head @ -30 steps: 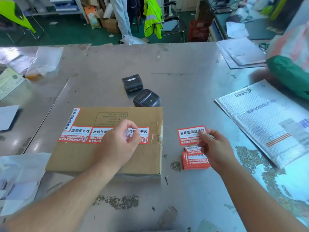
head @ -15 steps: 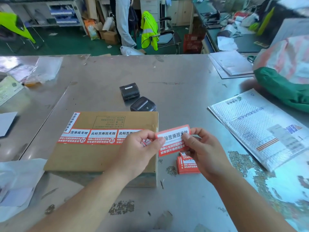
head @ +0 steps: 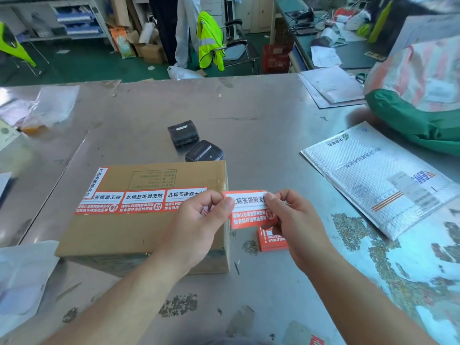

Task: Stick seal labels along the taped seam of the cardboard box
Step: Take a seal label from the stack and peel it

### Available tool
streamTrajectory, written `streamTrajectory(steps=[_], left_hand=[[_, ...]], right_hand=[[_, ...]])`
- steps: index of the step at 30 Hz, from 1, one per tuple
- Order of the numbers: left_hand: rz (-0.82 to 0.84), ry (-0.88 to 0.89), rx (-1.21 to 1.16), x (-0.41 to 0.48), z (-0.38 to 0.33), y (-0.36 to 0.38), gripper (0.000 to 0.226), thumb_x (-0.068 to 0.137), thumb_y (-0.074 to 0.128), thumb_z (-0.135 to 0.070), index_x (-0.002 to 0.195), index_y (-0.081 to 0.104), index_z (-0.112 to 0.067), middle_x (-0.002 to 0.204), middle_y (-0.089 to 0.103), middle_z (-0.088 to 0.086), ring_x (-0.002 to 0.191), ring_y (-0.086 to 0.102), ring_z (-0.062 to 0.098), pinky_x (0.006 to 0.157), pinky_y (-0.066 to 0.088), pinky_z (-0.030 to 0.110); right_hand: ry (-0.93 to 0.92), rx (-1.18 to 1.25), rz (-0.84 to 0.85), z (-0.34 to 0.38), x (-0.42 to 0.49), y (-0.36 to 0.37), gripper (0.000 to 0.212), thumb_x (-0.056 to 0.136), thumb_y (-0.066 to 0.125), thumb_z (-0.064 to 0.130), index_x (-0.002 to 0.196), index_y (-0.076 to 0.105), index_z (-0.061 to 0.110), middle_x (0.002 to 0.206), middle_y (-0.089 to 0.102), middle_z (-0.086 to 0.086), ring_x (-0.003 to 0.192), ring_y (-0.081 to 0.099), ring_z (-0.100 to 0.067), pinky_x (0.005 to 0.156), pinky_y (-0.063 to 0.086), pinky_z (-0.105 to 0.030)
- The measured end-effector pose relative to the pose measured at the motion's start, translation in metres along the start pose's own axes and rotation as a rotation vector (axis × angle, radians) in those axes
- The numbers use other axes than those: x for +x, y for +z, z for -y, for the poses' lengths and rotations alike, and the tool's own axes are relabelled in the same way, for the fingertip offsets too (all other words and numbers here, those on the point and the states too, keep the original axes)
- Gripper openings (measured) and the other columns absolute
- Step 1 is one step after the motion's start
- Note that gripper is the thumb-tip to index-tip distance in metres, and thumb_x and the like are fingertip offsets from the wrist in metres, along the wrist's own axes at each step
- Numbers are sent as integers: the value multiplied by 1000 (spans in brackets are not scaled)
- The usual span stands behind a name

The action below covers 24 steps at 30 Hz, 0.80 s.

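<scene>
While the left hand (head: 199, 226) and right hand (head: 297, 226) both pinched one seal label (head: 249, 206) beside the cardboard box (head: 134, 235), peeling slowly from a corner looked smartest.

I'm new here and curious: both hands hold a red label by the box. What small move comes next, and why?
Probably peel the label ready to stick: left hand and right hand pinch its ends in the air, not yet on the box.

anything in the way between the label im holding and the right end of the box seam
No object does. Both the left hand and right hand pinch the label just off the right edge of the box; only the left hand itself covers where the stuck labels end.
</scene>
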State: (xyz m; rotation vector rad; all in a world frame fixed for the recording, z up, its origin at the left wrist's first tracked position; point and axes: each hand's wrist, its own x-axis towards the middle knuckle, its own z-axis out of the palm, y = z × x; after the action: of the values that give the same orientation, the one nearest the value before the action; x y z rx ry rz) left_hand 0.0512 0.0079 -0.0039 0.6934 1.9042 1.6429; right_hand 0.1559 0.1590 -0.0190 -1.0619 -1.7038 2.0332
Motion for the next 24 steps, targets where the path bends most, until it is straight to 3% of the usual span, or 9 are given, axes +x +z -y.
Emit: streamTrajectory(steps=[3, 6, 9, 12, 14, 17, 20, 24], left_hand=[[54, -29, -66, 1, -2, -2, 37, 77, 62, -52, 62, 51, -21, 59, 26, 18, 54, 17, 21, 51, 12, 30], [148, -31, -149, 2, -4, -5, 32, 78, 63, -44, 59, 49, -22, 59, 24, 15, 45, 20, 15, 45, 15, 23], [129, -65, -183, 5, -4, -7, 35, 81, 63, -39, 65, 47, -12, 61, 26, 10, 44, 23, 11, 45, 15, 21], [86, -66, -76, 10, -2, -9, 34, 82, 61, -43, 65, 47, -16, 69, 37, 18, 61, 34, 22, 57, 20, 33], [120, -30, 53, 12, -1, -11, 33, 78, 57, -48, 65, 51, -19, 71, 44, 20, 69, 40, 21, 62, 29, 32], [161, 7, 86, 13, 0, -15, 31, 76, 55, -46, 64, 53, -18, 64, 43, 3, 61, 39, 15, 54, 32, 20], [142, 21, 105, 14, 3, -17, 38, 76, 56, -46, 67, 51, -10, 63, 41, 2, 59, 38, 16, 53, 31, 21], [114, -30, 62, 17, 5, -17, 32, 75, 57, -45, 61, 50, -17, 67, 46, 3, 69, 45, 22, 63, 35, 32]], right_hand=[[149, 149, 86, 2, 2, -1, 16, 98, 57, 18, 84, 59, 11, 58, 63, -1, 49, 54, -15, 53, 34, -29], [264, 362, 212, 5, 2, -2, 17, 97, 54, 14, 85, 64, 9, 64, 57, -7, 50, 48, -15, 52, 34, -28], [4, 159, 71, 3, 2, -2, 22, 97, 60, 13, 75, 59, 14, 59, 57, 2, 50, 48, -9, 52, 36, -24], [-194, -87, -75, 5, 4, 0, 21, 94, 64, 15, 74, 59, 13, 53, 56, 10, 47, 48, -5, 50, 38, -19], [-99, 11, 3, 9, 6, 1, 22, 92, 65, 17, 70, 60, 16, 55, 57, 7, 50, 48, -10, 55, 37, -26], [34, 113, 136, 13, 7, 4, 21, 94, 64, 19, 74, 66, 16, 64, 66, -2, 59, 52, -18, 62, 37, -33], [-16, 58, 67, 12, 6, 8, 17, 94, 65, 17, 78, 64, 16, 60, 65, 3, 50, 51, -11, 53, 38, -25], [-88, -105, -31, 8, 5, 12, 11, 92, 68, 22, 82, 66, 16, 63, 71, 5, 49, 56, -6, 49, 42, -20]])
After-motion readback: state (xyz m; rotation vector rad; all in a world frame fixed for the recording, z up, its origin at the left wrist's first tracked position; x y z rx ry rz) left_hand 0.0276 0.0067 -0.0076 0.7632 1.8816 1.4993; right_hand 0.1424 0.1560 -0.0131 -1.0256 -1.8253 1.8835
